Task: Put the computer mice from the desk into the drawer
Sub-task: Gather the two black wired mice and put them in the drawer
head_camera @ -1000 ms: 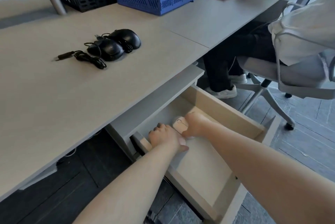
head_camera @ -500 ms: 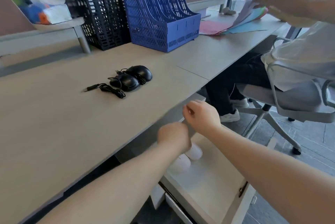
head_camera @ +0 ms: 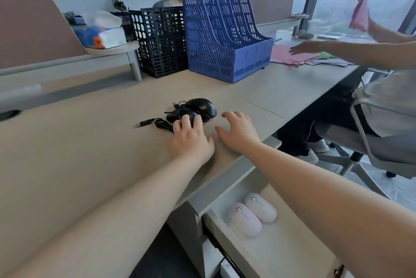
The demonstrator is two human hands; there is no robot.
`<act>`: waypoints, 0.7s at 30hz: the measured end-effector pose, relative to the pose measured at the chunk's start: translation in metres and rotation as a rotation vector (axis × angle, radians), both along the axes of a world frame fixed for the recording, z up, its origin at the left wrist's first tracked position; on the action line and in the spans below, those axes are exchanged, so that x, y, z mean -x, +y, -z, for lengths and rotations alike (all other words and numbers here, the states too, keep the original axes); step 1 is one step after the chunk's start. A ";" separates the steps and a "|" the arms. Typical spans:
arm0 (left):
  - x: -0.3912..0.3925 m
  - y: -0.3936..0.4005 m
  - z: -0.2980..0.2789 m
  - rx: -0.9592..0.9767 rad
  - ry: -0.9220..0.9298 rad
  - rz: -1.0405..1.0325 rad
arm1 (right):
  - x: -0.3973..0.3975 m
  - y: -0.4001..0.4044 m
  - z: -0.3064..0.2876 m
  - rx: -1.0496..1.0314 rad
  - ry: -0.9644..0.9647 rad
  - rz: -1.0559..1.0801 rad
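- While two pink mice [head_camera: 254, 213] lie in the open drawer [head_camera: 281, 253], two black wired mice [head_camera: 193, 110] sit mid-worktop [head_camera: 90, 142], before the blue file rack [head_camera: 225, 37].
- Likely light, hard, smooth; cables [head_camera: 161, 123] trail, so cup each body.
- Left hand [head_camera: 191, 138] spread over the nearer mouse, not closed; right hand [head_camera: 238, 133] open, empty.

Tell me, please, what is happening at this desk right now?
A person is clearing computer mice off the desk into the open drawer below it. Two pale pink mice already lie side by side in the drawer. Two black wired mice remain on the desk, cables tangled beside them. The left hand is landing on the nearer black mouse, fingers not yet closed around it; the right hand hovers open close by, empty.
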State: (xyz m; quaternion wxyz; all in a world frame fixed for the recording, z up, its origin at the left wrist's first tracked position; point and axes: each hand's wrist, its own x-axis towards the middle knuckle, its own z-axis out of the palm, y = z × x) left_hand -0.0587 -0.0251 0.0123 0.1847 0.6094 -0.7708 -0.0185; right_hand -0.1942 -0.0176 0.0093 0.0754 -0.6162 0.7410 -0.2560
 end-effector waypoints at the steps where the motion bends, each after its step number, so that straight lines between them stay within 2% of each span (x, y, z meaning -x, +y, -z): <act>1: -0.004 -0.011 0.003 -0.031 -0.002 -0.030 | -0.002 -0.008 0.002 -0.010 -0.021 -0.004; 6: -0.017 -0.052 0.010 -0.108 0.022 -0.099 | -0.011 -0.053 0.005 0.030 -0.116 0.011; 12: -0.019 -0.083 0.010 -0.140 -0.064 0.021 | -0.011 -0.094 0.006 0.075 -0.111 -0.078; 17: -0.022 -0.093 0.004 -0.106 -0.001 0.037 | -0.008 -0.103 0.010 0.014 -0.004 -0.169; 21: -0.029 -0.095 -0.001 -0.103 -0.046 0.043 | -0.011 -0.098 0.008 0.015 0.029 -0.116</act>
